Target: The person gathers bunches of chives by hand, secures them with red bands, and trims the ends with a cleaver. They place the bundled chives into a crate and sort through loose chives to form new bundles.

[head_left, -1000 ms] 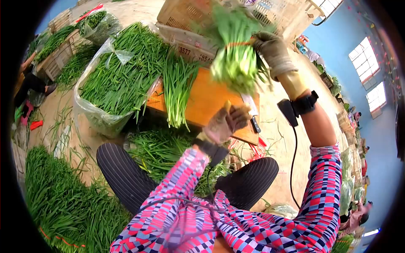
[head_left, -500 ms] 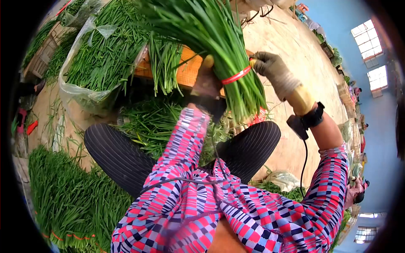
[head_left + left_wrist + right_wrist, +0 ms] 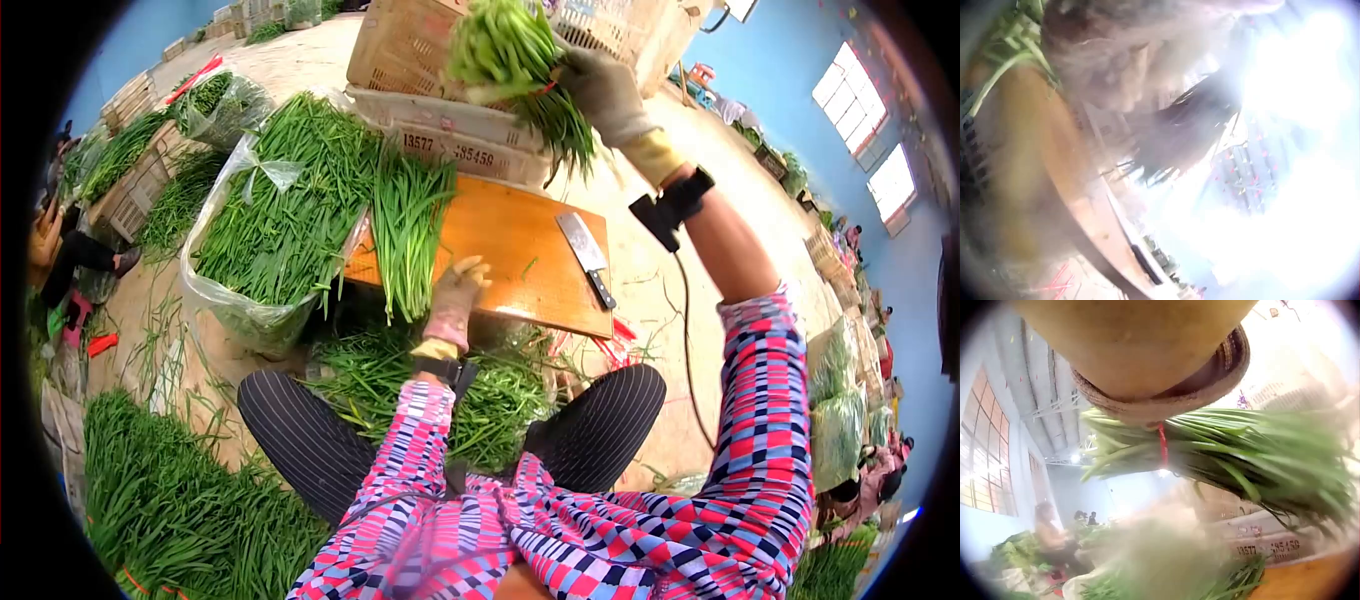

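Observation:
High at the back, my gloved right hand [image 3: 603, 95] grips a bundle of garlic chives [image 3: 503, 50] at its red tie, its pale cut ends towards the head camera. The right wrist view shows that bundle [image 3: 1229, 447] lying sideways beyond the glove cuff, tie around it. My gloved left hand [image 3: 458, 295], fingers loosely extended, is at the near edge of a wooden board [image 3: 510, 255], right beside a loose pile of chives [image 3: 410, 225]. A cleaver [image 3: 582, 243] with a black handle lies on the board's right side.
A clear plastic bag [image 3: 230, 310] full of chives stands left of the board. Plastic crates [image 3: 470, 140] are stacked behind it. Loose chives [image 3: 490, 400] lie between the knees, tied ones [image 3: 180, 490] at lower left. Red strips [image 3: 620, 345] lie by the board's right corner.
The right hand has carried the tied bundle from near the lap up and away towards the crates. The left hand has left the bundle and moved left to the loose chives.

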A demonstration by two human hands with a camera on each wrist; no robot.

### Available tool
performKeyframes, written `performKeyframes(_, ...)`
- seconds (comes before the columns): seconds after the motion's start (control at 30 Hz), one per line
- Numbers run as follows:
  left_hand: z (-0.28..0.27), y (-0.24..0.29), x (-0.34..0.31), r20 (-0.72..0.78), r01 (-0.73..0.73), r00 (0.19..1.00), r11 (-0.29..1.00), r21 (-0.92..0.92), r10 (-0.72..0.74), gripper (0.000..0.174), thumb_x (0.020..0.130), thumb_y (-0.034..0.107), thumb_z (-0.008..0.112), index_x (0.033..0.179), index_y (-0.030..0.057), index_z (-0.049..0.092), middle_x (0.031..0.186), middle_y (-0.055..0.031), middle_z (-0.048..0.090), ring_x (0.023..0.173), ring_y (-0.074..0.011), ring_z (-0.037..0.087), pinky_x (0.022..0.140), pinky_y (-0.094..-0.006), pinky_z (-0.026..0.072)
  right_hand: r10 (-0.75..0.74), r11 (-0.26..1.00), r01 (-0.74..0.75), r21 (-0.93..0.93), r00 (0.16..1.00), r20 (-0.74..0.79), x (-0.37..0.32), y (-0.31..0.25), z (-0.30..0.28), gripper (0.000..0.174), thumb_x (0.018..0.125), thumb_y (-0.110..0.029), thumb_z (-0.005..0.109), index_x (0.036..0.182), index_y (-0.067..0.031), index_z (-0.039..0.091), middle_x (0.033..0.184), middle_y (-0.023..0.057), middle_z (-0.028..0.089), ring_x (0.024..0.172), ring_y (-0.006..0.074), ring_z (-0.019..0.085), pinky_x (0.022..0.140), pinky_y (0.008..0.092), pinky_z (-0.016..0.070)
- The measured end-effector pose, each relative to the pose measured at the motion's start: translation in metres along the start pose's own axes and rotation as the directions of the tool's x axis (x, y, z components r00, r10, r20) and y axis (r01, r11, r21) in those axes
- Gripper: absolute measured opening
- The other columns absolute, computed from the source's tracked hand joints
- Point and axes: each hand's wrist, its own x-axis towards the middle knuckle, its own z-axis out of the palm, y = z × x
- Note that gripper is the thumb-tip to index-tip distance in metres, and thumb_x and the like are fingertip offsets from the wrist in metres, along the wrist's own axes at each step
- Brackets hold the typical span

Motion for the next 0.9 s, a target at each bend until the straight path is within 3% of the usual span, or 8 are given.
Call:
performKeyframes(0.2, 0.079, 0.088, 0.028, 0.567, 0.161, 0.799, 0.838, -0.521, 0.199, 0.073, 0.083, 0.065, 0.05, 0.127, 0.0064, 0.05, 0.114, -0.0098, 0.061, 0.101, -0.0225, 0.059, 0.089, -0.0367, 0.0493, 0.315, 0.431, -0.243, 0.869, 0.943, 0.108, -0.05, -0.028, 0.033, 0.012, 0.086, -0.009, 0.067, 0.095, -0.0008, 0.066, 0.083, -0.0032, 0.064, 0.074, 0.0048, 0.055, 0.066, 0.0226, 0.0473)
performKeyframes(0.4, 0.098, 0.097, -0.008, 0.182, -0.043, 0.965, 0.802, -0.596, 0.187, 0.088, 0.077, 0.076, 0.046, 0.134, 0.0085, 0.044, 0.129, -0.013, 0.053, 0.11, -0.0292, 0.055, 0.097, -0.0427, 0.0451, 0.398, 0.107, -0.453, 0.885, 0.835, 0.379, -0.146, -0.022, 0.03, 0.034, 0.089, -0.023, 0.064, 0.117, -0.006, 0.054, 0.104, 0.0057, 0.06, 0.093, 0.0161, 0.057, 0.082, 0.0311, 0.0491)
performKeyframes(0.53, 0.057, 0.062, 0.043, 0.483, 0.459, 0.875, 0.257, -0.85, 0.037, 0.074, 0.08, 0.061, 0.059, 0.129, 0.0071, 0.049, 0.127, -0.0111, 0.055, 0.116, -0.0278, 0.051, 0.104, -0.0442, 0.0372, 0.305, -0.443, -0.415, 0.795, 0.763, 0.569, -0.209, -0.014, 0.049, 0.087, 0.078, -0.066, 0.058, 0.141, -0.013, 0.03, 0.133, 0.0094, 0.042, 0.121, 0.0274, 0.043, 0.1, 0.0497, 0.039)
performKeyframes(0.6, 0.056, 0.036, 0.041, 0.031, 0.004, 1.0, 0.99, -0.138, 0.0, 0.066, 0.081, 0.05, 0.066, 0.127, 0.0068, 0.05, 0.122, -0.0108, 0.058, 0.108, -0.0265, 0.056, 0.096, -0.0403, 0.044, 0.256, -0.847, -0.181, 0.499, 0.684, 0.683, -0.255, 0.01, 0.115, 0.078, 0.081, -0.064, 0.056, 0.133, -0.0078, 0.042, 0.128, 0.0107, 0.05, 0.119, 0.0253, 0.046, 0.101, 0.0463, 0.0392)
performKeyframes(0.63, 0.054, 0.034, 0.024, -0.016, 0.002, 1.0, 0.898, 0.441, 0.006, 0.062, 0.081, 0.047, 0.068, 0.126, 0.0072, 0.051, 0.117, -0.0098, 0.061, 0.102, -0.0259, 0.059, 0.089, -0.0389, 0.0479, 0.358, -0.722, -0.339, 0.603, 0.564, 0.744, -0.244, -0.007, 0.098, 0.063, 0.084, -0.06, 0.054, 0.118, -0.0063, 0.052, 0.111, 0.0117, 0.059, 0.105, 0.0251, 0.055, 0.095, 0.0445, 0.0446)
performKeyframes(0.73, 0.038, -0.007, 0.029, 0.045, 0.392, 0.916, 0.912, 0.118, -0.4, 0.054, 0.082, 0.032, 0.071, 0.126, 0.0054, 0.052, 0.104, -0.0067, 0.066, 0.086, -0.0225, 0.066, 0.072, -0.0293, 0.0521, 0.431, -0.709, -0.564, 0.423, 0.128, 0.893, -0.274, 0.039, 0.135, 0.049, 0.09, -0.054, 0.05, 0.108, -0.0081, 0.055, 0.098, 0.0133, 0.063, 0.086, 0.0287, 0.06, 0.079, 0.0487, 0.0505)
performKeyframes(0.83, 0.069, -0.001, -0.017, 0.379, -0.089, 0.89, 0.718, 0.69, -0.254, 0.071, 0.077, 0.029, 0.074, 0.135, 0.002, 0.042, 0.126, -0.0138, 0.055, 0.115, -0.0236, 0.054, 0.093, -0.0308, 0.046, 0.523, -0.546, -0.73, 0.411, 0.086, 0.848, -0.321, 0.084, 0.182, 0.033, 0.092, -0.042, 0.053, 0.1, -0.0102, 0.058, 0.084, 0.0083, 0.061, 0.072, 0.0267, 0.058, 0.065, 0.0435, 0.0505)
performKeyframes(0.9, 0.087, 0.004, -0.009, 0.649, -0.596, 0.754, -0.308, 0.741, 0.1, 0.094, 0.07, 0.034, 0.078, 0.142, 0.0, 0.028, 0.142, -0.0167, 0.039, 0.13, -0.0272, 0.039, 0.109, -0.0373, 0.0303, 0.461, -0.569, -0.746, 0.347, 0.061, 0.885, -0.294, 0.069, 0.131, 0.029, 0.091, -0.038, 0.058, 0.101, -0.0108, 0.059, 0.084, 0.0056, 0.06, 0.072, 0.0247, 0.057, 0.064, 0.0396, 0.0499)
